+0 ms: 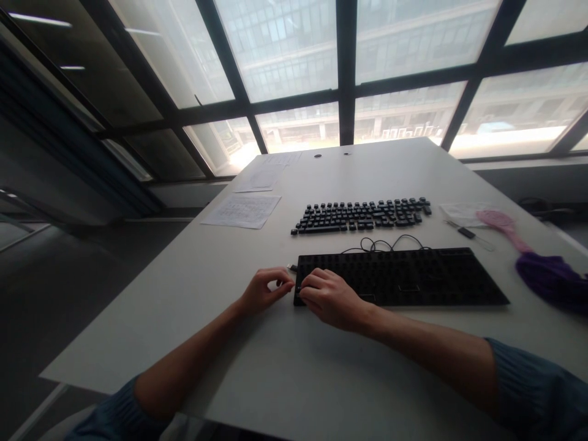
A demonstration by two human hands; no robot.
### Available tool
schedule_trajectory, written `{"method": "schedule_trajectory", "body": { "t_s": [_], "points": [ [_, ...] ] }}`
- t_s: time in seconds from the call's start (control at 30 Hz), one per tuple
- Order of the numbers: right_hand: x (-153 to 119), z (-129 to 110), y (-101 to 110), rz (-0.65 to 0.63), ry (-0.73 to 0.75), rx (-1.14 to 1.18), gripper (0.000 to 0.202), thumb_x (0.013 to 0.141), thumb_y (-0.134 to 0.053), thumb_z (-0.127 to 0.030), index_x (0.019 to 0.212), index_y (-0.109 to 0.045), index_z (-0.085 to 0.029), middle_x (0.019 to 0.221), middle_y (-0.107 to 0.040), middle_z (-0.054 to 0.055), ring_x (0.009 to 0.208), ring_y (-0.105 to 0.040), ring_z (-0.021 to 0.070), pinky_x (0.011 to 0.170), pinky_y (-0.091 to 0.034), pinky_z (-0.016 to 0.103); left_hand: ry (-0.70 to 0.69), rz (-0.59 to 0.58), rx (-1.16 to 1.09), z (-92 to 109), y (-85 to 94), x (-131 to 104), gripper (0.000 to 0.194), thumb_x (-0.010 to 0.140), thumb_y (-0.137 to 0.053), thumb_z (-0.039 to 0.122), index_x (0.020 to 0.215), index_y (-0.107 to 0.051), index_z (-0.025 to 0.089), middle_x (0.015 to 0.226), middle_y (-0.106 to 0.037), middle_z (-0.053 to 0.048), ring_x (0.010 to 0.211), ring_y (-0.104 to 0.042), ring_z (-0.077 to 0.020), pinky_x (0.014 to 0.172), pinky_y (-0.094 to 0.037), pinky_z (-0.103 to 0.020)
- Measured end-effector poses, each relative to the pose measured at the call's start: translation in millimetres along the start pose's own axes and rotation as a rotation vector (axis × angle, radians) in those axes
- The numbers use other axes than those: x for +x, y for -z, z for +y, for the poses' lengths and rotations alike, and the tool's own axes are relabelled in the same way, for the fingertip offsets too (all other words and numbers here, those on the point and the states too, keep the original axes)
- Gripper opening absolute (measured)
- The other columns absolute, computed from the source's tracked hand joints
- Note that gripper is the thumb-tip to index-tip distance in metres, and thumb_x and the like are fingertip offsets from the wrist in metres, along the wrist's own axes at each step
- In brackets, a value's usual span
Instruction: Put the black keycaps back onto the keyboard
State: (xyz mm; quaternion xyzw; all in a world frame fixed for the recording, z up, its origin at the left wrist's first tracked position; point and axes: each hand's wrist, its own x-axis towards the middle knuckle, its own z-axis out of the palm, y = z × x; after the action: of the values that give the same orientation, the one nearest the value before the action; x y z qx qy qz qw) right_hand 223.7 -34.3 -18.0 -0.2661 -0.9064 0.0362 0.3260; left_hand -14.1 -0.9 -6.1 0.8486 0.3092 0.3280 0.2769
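Blue sleeves [528,380] are seen nearest. Left hand [261,292] is curled beside the keyboard [422,278], right hand [334,299] curled over its left end; anything pinched cannot be made out.

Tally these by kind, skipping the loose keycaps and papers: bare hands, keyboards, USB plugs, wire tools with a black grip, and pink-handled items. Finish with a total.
Hands: 2 (left hand, right hand)
Keyboard: 1
USB plug: 1
Wire tool: 1
Pink-handled item: 1
Total: 6
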Motion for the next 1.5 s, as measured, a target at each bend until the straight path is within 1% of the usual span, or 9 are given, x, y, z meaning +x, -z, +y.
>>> {"method": "schedule_trajectory", "body": {
  "t_s": [0.13, 0.3, 0.5, 0.73, 0.93, 1.13, 1.27, 1.4, 1.5],
  "points": [
    [-1.5, -0.4, 0.4, 0.019, -0.009, 0.013, 0.011, 0.096, -0.059, -0.015, 0.087, -0.065, -0.019, 0.096, -0.068, 0.006, 0.091, -0.057, 0.0182, 0.081, -0.043, 0.031, 0.139, 0.260, 0.189, -21.0, 4.9, 17.9, 0.023, 0.092, -0.066, 0.034, 0.077, -0.068, 0.016, 0.070, -0.067, -0.001, 0.062, -0.055, -0.0118, 0.063, -0.046, -0.024],
    [-5.2, 2.1, 1.8, 0.047, -0.024, 0.026, 0.012, 0.096, -0.058, -0.014, 0.087, -0.064, -0.019, 0.093, -0.067, 0.006, 0.088, -0.056, 0.0178, 0.079, -0.043, 0.031, 0.266, 0.399, 0.284, -65.5, 12.1, 59.6, 0.026, 0.090, -0.064, 0.041, 0.090, -0.072, 0.016, 0.083, -0.073, -0.004, 0.069, -0.063, -0.0145, 0.061, -0.048, -0.023],
    [-9.0, 9.2, 5.9, 0.103, -0.058, 0.075, 0.015, 0.095, -0.054, -0.011, 0.085, -0.063, -0.019, 0.089, -0.066, 0.006, 0.084, -0.056, 0.0178, 0.078, -0.047, 0.030, 0.249, 0.381, 0.326, -102.4, 18.6, 96.6, 0.031, 0.082, -0.074, 0.045, 0.096, -0.074, 0.017, 0.097, -0.074, -0.008, 0.074, -0.066, -0.0168, 0.067, -0.052, -0.026],
    [-7.9, 10.7, 9.6, 0.172, -0.111, 0.077, 0.018, 0.096, -0.051, -0.012, 0.083, -0.063, -0.019, 0.086, -0.066, 0.007, 0.082, -0.056, 0.0185, 0.076, -0.047, 0.031, 0.292, 0.340, 0.321, -112.4, 15.9, 95.8, 0.030, 0.082, -0.073, 0.043, 0.097, -0.076, 0.017, 0.092, -0.076, -0.007, 0.074, -0.067, -0.0172, 0.064, -0.052, -0.025],
    [-7.9, 11.2, 10.8, 0.182, -0.126, 0.077, 0.017, 0.095, -0.053, -0.011, 0.083, -0.063, -0.019, 0.085, -0.066, 0.007, 0.083, -0.057, 0.0187, 0.077, -0.048, 0.031, 0.303, 0.331, 0.295, -108.9, 14.6, 95.2, 0.020, 0.082, -0.070, 0.033, 0.091, -0.079, 0.017, 0.084, -0.076, -0.004, 0.069, -0.066, -0.0143, 0.062, -0.051, -0.023],
    [-8.8, 11.4, 11.1, 0.208, -0.159, 0.093, 0.017, 0.093, -0.053, -0.010, 0.084, -0.063, -0.019, 0.085, -0.066, 0.007, 0.083, -0.057, 0.0188, 0.076, -0.048, 0.030, 0.309, 0.421, 0.273, -93.1, 19.7, 90.8, 0.021, 0.083, -0.070, 0.034, 0.090, -0.077, 0.016, 0.091, -0.077, -0.006, 0.071, -0.067, -0.0148, 0.063, -0.052, -0.024],
    [-12.0, 14.6, 13.3, 0.245, -0.205, 0.102, 0.015, 0.094, -0.054, -0.011, 0.087, -0.065, -0.019, 0.085, -0.067, 0.006, 0.082, -0.058, 0.0188, 0.075, -0.048, 0.030, 0.233, 0.420, 0.247, -53.4, 14.6, 69.7, 0.020, 0.086, -0.071, 0.036, 0.091, -0.076, 0.017, 0.092, -0.077, -0.006, 0.082, -0.070, -0.0172, 0.068, -0.053, -0.026],
    [-17.6, 17.1, 16.4, 0.253, -0.227, 0.098, 0.014, 0.093, -0.056, -0.011, 0.089, -0.066, -0.020, 0.085, -0.067, 0.006, 0.082, -0.059, 0.0190, 0.075, -0.049, 0.031, 0.078, 0.278, 0.188, -2.4, -2.8, 36.2, 0.014, 0.088, -0.073, 0.033, 0.091, -0.075, 0.019, 0.095, -0.075, -0.007, 0.087, -0.069, -0.0181, 0.071, -0.055, -0.028],
    [-21.7, 16.0, 17.4, 0.250, -0.222, 0.130, 0.013, 0.094, -0.057, -0.012, 0.093, -0.068, -0.020, 0.087, -0.068, 0.006, 0.084, -0.060, 0.0193, 0.077, -0.050, 0.032, -0.037, 0.178, 0.121, 23.7, -14.6, 14.6, 0.007, 0.088, -0.074, 0.027, 0.089, -0.074, 0.020, 0.093, -0.074, -0.007, 0.088, -0.068, -0.0190, 0.080, -0.057, -0.033]
  ]
}}
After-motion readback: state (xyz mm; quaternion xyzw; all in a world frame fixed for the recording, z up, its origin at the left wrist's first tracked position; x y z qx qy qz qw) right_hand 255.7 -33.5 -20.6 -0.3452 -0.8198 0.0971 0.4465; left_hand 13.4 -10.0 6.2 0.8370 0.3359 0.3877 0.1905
